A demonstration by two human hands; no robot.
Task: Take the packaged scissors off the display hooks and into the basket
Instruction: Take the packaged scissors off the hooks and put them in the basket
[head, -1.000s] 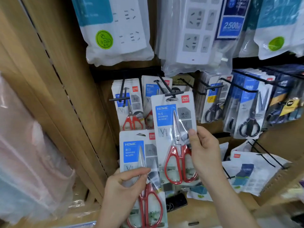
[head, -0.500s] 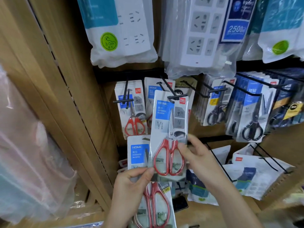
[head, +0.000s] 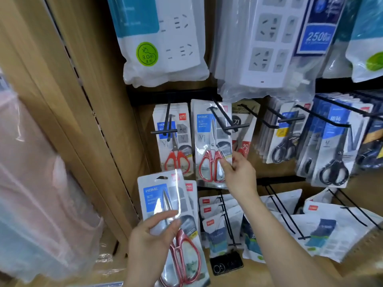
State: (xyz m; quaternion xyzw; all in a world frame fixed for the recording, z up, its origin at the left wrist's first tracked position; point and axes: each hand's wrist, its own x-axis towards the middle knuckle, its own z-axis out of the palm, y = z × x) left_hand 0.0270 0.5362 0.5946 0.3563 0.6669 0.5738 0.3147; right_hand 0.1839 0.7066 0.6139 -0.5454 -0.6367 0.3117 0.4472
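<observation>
Barely — corner of scissors pack [head: 207,141] in right grip [head: 238,175]

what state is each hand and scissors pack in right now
left hand: grips a red-handled scissors pack, off the hooks
right hand: pinches the right edge of the hooked pack
hooked pack: hanging on its black hook
left-hook packs: hanging, untouched
black-handled scissors packs: hanging on the right-side hooks, untouched

Red-handled scissors [head: 211,168] on white-and-blue cards [head: 204,123], black-handled scissors [head: 333,175] rightward, a green sticker [head: 147,53], perhaps pinkish plastic [head: 31,172] left.
</observation>
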